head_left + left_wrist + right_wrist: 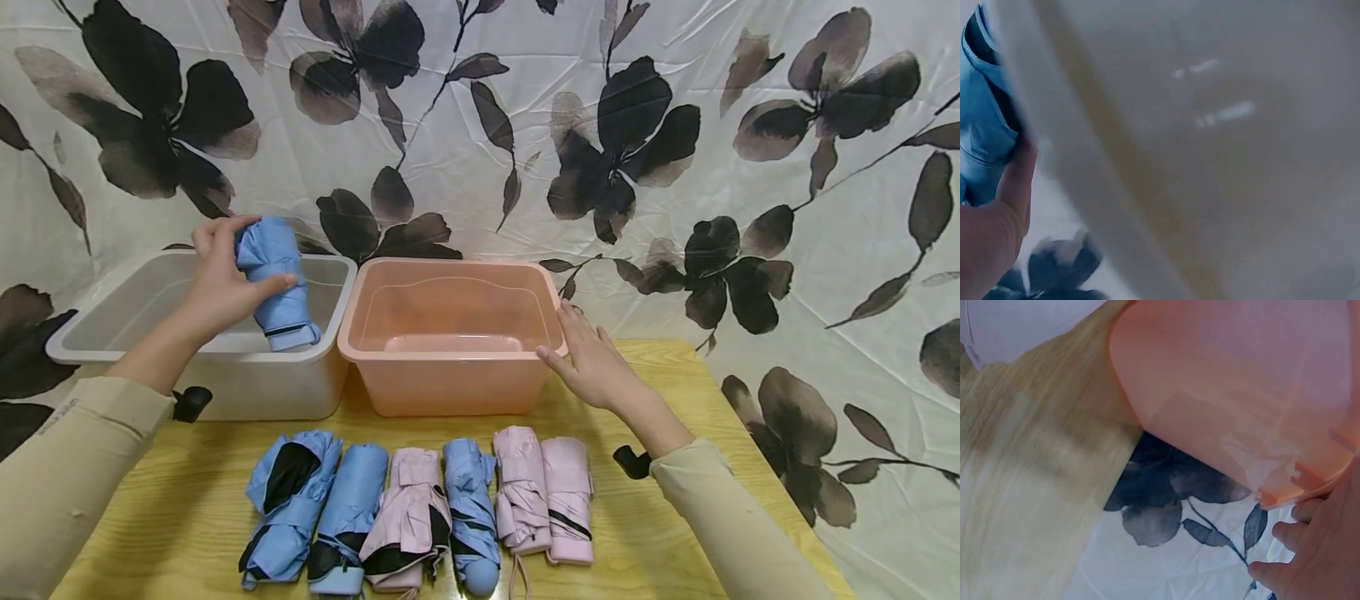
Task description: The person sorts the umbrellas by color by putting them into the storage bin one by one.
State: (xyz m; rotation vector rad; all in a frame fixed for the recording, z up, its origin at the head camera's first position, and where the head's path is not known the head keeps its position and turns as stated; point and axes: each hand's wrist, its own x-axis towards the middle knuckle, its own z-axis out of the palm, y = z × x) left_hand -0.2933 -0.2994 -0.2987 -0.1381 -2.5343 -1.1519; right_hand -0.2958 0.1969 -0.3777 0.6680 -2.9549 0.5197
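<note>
My left hand [225,271] grips a folded blue umbrella [277,279] above the white bin [262,392], near its right end. In the left wrist view, the blue umbrella [982,119] shows at the left edge beside the thumb, with the bin's pale wall [1229,175] filling most of the picture. At the right end of the pink bin [450,387], my right hand [600,362] rests against the rim, fingers extended. The right wrist view has those fingers [1294,534] spread along the outside of the pink bin [1210,394].
Along the front of the wooden table [637,525] lie several folded umbrellas in a row, among them a blue one [300,500] at the left end and a pink one [568,500] at the right end. Behind the bins hangs a floral cloth [480,192].
</note>
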